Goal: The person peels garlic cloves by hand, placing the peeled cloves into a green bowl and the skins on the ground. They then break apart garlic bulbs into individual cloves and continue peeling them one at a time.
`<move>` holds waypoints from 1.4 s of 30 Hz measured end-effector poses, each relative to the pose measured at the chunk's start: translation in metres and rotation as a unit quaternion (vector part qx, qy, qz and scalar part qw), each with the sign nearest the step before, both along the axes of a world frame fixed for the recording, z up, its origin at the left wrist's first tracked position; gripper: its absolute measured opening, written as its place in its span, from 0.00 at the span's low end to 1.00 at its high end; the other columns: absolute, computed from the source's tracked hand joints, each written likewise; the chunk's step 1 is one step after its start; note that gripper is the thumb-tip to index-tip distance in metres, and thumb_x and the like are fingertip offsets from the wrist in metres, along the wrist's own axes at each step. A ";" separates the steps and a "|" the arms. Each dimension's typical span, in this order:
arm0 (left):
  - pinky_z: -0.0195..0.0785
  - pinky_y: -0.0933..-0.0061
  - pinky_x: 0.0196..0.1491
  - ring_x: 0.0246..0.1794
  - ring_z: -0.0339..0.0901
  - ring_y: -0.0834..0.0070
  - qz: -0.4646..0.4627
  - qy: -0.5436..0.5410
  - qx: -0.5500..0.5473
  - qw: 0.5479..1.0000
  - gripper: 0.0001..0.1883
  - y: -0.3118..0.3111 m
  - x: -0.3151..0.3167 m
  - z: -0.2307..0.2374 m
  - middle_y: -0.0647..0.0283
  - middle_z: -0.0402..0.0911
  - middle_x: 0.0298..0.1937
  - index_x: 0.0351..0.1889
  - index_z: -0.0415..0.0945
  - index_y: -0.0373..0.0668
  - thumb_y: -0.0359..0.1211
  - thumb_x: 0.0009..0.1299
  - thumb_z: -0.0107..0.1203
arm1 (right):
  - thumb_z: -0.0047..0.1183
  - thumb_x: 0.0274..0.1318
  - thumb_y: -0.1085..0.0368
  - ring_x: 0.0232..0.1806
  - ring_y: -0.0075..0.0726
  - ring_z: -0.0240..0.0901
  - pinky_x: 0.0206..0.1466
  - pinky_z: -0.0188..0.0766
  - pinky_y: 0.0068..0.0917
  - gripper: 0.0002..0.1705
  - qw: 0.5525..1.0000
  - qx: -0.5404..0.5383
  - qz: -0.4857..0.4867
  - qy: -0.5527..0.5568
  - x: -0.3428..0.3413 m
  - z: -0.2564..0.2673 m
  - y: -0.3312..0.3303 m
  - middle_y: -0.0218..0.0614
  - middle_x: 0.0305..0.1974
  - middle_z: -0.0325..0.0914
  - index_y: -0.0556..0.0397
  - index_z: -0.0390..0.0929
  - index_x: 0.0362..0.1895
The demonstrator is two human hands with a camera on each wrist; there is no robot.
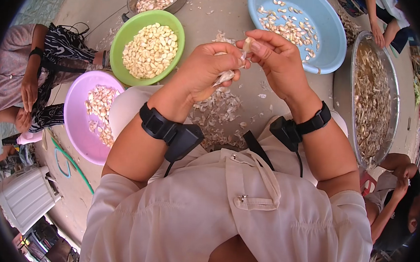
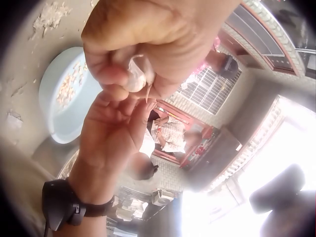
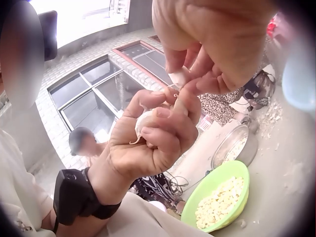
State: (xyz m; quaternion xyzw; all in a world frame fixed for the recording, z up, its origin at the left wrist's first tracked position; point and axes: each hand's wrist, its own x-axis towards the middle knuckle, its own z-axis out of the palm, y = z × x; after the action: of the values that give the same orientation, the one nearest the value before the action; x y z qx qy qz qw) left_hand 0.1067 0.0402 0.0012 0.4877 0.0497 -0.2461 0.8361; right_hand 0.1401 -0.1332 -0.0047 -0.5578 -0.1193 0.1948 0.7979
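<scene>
"While you look, what is held, and where?"
"Left hand (image 1: 199, 71) curls round white garlic (image 3: 143, 122); right hand (image 1: 280, 64) pinches a pale clove (image 1: 247, 44); both are nearly closed, close together above papery skins (image 1: 222, 108)."

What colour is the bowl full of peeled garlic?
The bowl is lime green; it shows best in the head view.

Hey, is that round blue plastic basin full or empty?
Neither: the basin is partly filled. Pinkish-white garlic cloves lie scattered inside, leaving much of its bottom bare.
</scene>
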 end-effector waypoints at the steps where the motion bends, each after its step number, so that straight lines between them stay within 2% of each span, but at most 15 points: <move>1: 0.58 0.83 0.18 0.22 0.70 0.80 -0.008 -0.004 -0.005 1.000 0.04 0.001 0.000 0.001 0.58 0.76 0.32 0.30 0.72 0.36 0.27 0.60 0.53 | 0.50 0.54 0.69 0.37 0.26 0.73 0.42 0.72 0.21 0.15 0.999 0.019 0.002 0.034 0.000 0.001 -0.001 0.43 0.42 0.75 0.60 0.71 0.47; 5: 0.57 0.85 0.18 0.23 0.69 0.80 -0.024 0.008 0.004 1.000 0.04 0.004 -0.001 0.004 0.58 0.76 0.33 0.29 0.72 0.37 0.27 0.59 0.55 | 0.51 0.52 0.72 0.34 0.25 0.73 0.39 0.71 0.19 0.14 0.991 0.067 -0.008 0.117 0.000 0.007 -0.001 0.39 0.39 0.76 0.60 0.73 0.45; 8: 0.57 0.85 0.18 0.23 0.69 0.80 -0.012 0.019 0.033 0.999 0.06 0.007 0.001 0.002 0.59 0.76 0.33 0.31 0.73 0.36 0.28 0.59 0.56 | 0.52 0.51 0.72 0.35 0.24 0.72 0.38 0.70 0.19 0.14 0.994 0.061 -0.028 0.084 0.003 0.004 -0.002 0.39 0.39 0.76 0.60 0.74 0.44; 12: 0.58 0.84 0.20 0.22 0.70 0.81 0.042 0.001 0.096 0.995 0.09 0.007 0.003 0.005 0.60 0.77 0.31 0.34 0.74 0.34 0.30 0.59 0.58 | 0.53 0.49 0.73 0.34 0.20 0.70 0.37 0.68 0.16 0.13 0.994 -0.064 -0.055 -0.071 0.005 0.006 -0.005 0.33 0.37 0.76 0.58 0.76 0.42; 17: 0.58 0.83 0.21 0.22 0.71 0.81 0.067 -0.034 0.083 0.994 0.10 0.000 0.005 0.004 0.62 0.76 0.29 0.35 0.74 0.33 0.29 0.59 0.58 | 0.54 0.48 0.73 0.28 0.17 0.65 0.33 0.65 0.14 0.13 0.941 -0.208 -0.056 -0.260 0.000 0.008 0.000 0.28 0.33 0.73 0.55 0.78 0.41; 20: 0.59 0.83 0.20 0.22 0.71 0.80 0.068 -0.033 0.071 0.995 0.09 0.001 0.007 -0.001 0.62 0.76 0.28 0.34 0.74 0.34 0.28 0.59 0.58 | 0.54 0.48 0.73 0.28 0.17 0.64 0.31 0.64 0.15 0.12 0.940 -0.202 -0.054 -0.270 -0.001 0.006 0.002 0.29 0.33 0.72 0.55 0.78 0.41; 26: 0.59 0.82 0.20 0.22 0.72 0.79 0.067 -0.031 0.085 0.994 0.06 0.000 0.006 -0.001 0.61 0.75 0.26 0.33 0.72 0.35 0.27 0.59 0.55 | 0.53 0.49 0.74 0.29 0.17 0.65 0.33 0.64 0.15 0.11 0.954 -0.185 -0.031 -0.232 -0.003 0.009 0.002 0.28 0.33 0.72 0.56 0.78 0.40; 32: 0.59 0.83 0.21 0.22 0.71 0.80 0.054 -0.015 0.084 0.995 0.04 0.003 0.007 -0.002 0.62 0.75 0.25 0.31 0.72 0.37 0.27 0.60 0.54 | 0.51 0.50 0.75 0.32 0.20 0.67 0.37 0.66 0.16 0.13 0.980 -0.139 0.030 -0.136 -0.002 0.003 0.000 0.29 0.35 0.73 0.57 0.76 0.43; 35: 0.59 0.84 0.21 0.22 0.71 0.80 0.055 -0.001 0.069 0.996 0.04 0.001 0.006 -0.001 0.62 0.75 0.26 0.31 0.71 0.37 0.28 0.60 0.53 | 0.50 0.51 0.75 0.35 0.22 0.69 0.40 0.68 0.18 0.14 0.993 -0.100 0.046 -0.051 -0.001 0.006 -0.001 0.31 0.37 0.73 0.58 0.75 0.44; 38: 0.59 0.84 0.21 0.23 0.70 0.81 0.062 0.006 0.026 0.998 0.05 0.001 0.007 -0.003 0.62 0.75 0.27 0.31 0.72 0.37 0.29 0.61 0.53 | 0.48 0.52 0.75 0.39 0.24 0.71 0.43 0.69 0.21 0.13 0.998 0.028 0.036 0.049 0.001 0.006 -0.003 0.33 0.39 0.74 0.59 0.73 0.44; 40: 0.59 0.84 0.22 0.24 0.70 0.81 0.068 0.017 -0.016 0.997 0.05 0.002 0.007 -0.002 0.62 0.75 0.28 0.32 0.72 0.38 0.29 0.61 0.53 | 0.48 0.52 0.75 0.39 0.24 0.71 0.44 0.70 0.21 0.14 0.997 0.048 0.037 0.055 0.002 0.006 -0.003 0.34 0.40 0.74 0.58 0.73 0.45; 42: 0.59 0.84 0.22 0.24 0.70 0.81 0.081 0.022 -0.006 0.996 0.07 0.000 0.004 0.000 0.62 0.75 0.28 0.33 0.72 0.38 0.31 0.60 0.55 | 0.48 0.53 0.75 0.40 0.24 0.71 0.44 0.69 0.21 0.13 0.997 0.045 0.033 0.052 0.003 0.008 -0.004 0.34 0.40 0.74 0.58 0.73 0.45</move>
State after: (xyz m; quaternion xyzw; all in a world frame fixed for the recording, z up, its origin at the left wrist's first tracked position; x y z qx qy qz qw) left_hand 0.1110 0.0406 0.0016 0.4714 0.1059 -0.1884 0.8550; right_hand 0.1433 -0.1373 0.0031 -0.5062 -0.1041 0.2441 0.8206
